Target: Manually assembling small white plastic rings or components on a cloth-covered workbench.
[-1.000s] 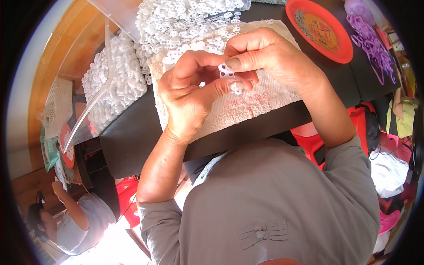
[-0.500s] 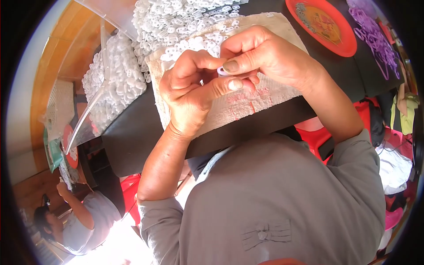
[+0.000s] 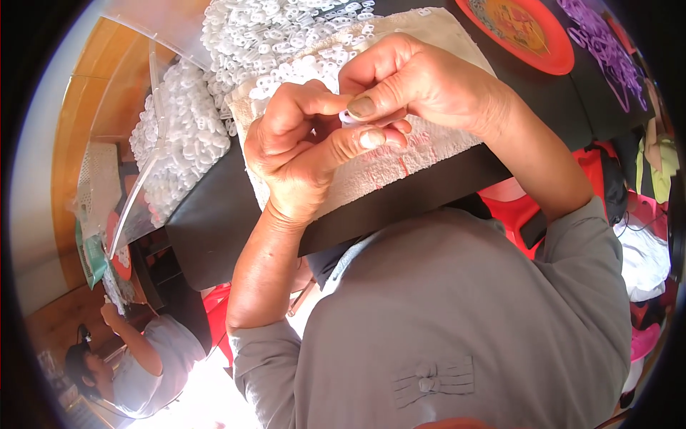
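My left hand (image 3: 300, 146) and my right hand (image 3: 421, 86) meet above a cream towel (image 3: 457, 57) on the dark table. Between their fingertips sits a small whitish plastic piece with a faint lilac tint (image 3: 346, 116), mostly hidden by the fingers. The right thumb presses on it from above, and its right index finger is bent behind. Around it the left thumb and curled fingers close from the left side. Just beyond the hands, a heap of small white plastic pieces with holes (image 3: 264, 36) spreads from the table onto the towel.
Left of the towel, a clear plastic container (image 3: 136, 175) holds many white pieces. At the far right lie a red-orange plate (image 3: 557, 43) with small bits in it and a bundle of purple bands (image 3: 600, 39). Another person (image 3: 157, 357) works at the lower left.
The whole view has shifted slightly, so hands and table appear a little further left and up. Both hands keep the same grip on the small piece.
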A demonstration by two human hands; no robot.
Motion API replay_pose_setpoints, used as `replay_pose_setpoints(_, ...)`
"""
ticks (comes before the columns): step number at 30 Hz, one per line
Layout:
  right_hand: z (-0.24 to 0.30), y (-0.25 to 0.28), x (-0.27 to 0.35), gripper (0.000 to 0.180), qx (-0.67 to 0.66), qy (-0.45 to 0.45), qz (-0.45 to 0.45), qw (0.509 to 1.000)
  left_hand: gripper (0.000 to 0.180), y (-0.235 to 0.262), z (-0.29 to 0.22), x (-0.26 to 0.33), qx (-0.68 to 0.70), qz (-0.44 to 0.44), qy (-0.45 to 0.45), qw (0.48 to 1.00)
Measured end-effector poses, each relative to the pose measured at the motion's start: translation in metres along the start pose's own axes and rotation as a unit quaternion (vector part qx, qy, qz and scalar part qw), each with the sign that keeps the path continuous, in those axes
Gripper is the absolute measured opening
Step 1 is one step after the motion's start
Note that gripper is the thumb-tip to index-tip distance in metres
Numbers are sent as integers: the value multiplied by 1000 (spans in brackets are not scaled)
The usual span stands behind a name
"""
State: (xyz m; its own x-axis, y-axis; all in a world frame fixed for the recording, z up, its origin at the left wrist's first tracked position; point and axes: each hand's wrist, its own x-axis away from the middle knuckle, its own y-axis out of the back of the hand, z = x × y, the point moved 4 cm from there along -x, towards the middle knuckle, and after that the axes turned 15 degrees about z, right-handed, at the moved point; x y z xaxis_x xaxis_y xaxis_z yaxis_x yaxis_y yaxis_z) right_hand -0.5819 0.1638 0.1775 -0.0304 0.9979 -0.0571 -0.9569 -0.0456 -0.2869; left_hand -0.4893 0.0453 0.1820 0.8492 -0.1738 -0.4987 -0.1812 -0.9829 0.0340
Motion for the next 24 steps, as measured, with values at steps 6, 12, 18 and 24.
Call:
replay_pose_setpoints(6, 1, 0, -1, 25, -1, -6, -4, 1000, 24, 7, 4, 3, -93, 30, -2, 995)
replay_pose_setpoints(12, 19, 8, 5, 22, 157, 6, -136, 978, 34, -3, 3, -8, 32, -101, 41, 994)
replay_pose_setpoints(18, 30, 52, 23, 21, 312, -2, -307, 899, 28, 19, 9, -5, -59, -161, 159, 972)
replay_pose_setpoints(24, 25, 74, 25, 23, 562, -100, -350, 743, 19, 23, 11, -4, -52, -176, 154, 971)
